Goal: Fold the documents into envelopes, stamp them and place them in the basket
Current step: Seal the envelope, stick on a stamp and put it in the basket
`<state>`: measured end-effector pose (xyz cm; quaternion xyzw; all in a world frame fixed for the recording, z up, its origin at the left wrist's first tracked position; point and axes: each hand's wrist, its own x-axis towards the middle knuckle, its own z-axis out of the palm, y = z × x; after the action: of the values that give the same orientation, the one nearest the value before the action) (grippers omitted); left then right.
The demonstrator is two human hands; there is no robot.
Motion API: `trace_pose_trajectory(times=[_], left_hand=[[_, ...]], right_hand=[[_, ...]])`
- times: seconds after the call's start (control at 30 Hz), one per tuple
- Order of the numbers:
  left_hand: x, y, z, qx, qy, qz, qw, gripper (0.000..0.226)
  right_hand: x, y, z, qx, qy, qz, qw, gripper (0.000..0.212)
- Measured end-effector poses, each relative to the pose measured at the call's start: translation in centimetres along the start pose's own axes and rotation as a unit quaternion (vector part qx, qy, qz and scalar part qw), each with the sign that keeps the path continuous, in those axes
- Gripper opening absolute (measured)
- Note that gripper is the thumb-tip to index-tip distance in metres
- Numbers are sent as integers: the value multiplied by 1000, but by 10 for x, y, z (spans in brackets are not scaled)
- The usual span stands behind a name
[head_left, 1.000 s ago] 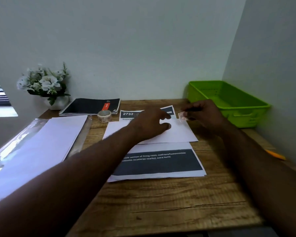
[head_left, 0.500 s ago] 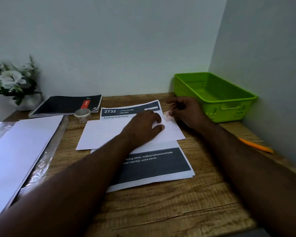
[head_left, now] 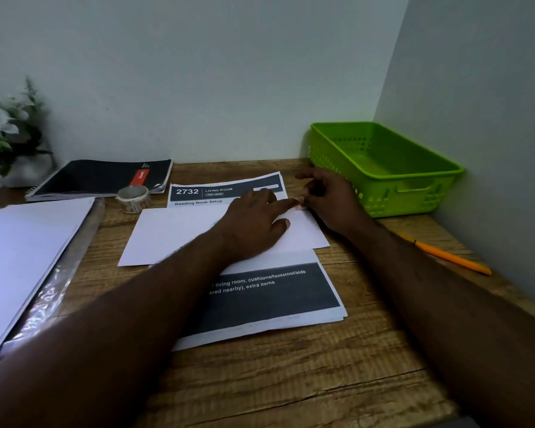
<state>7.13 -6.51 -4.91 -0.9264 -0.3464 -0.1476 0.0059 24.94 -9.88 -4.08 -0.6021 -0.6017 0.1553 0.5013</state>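
A wooden desk (head_left: 291,375) fills the corner. On it lies a printed document (head_left: 269,296) headed 2732, with a white envelope (head_left: 173,233) across it. A green basket (head_left: 380,168) stands at the back right, apart from the envelope. The left hand (head_left: 254,223) lies flat on the envelope, forefinger out to a small stamp (head_left: 300,207) at its top right corner. The right hand (head_left: 331,200) pinches that stamp.

We see the envelope (head_left: 179,233) lying on the printed documents (head_left: 272,298) mid-tabletop (head_left: 291,381). Behind them sit the tape roll (head_left: 134,198) and notebook (head_left: 102,178); the basket (head_left: 383,168) stands right, the pen (head_left: 451,257) before it, the paper stack (head_left: 22,251) left.
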Motion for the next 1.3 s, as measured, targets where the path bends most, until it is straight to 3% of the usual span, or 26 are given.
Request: trace_pose_trajectory(times=[0.27,0.4,0.7,1.0,1.3], left_hand=[[2,-2,0,-12,-13,-9,1000,51],[1,-2,0,-18,-18,-13,1000,62],[2,-2,0,-15,-17,-10,1000,52],[1,3,-4,-1,-19,-10,1000,47],[1,3,-3,0,-18,-6,1000,47]], right_hand=[[1,0,0,12,16,2,1000,52],[0,-1,-2,39,31,-9,999,53],[-1,-1,-2,10,26,2,1000,53],[2,6,0,-25,40,7,999,67],[2,5,0,-29,38,4,999,61]])
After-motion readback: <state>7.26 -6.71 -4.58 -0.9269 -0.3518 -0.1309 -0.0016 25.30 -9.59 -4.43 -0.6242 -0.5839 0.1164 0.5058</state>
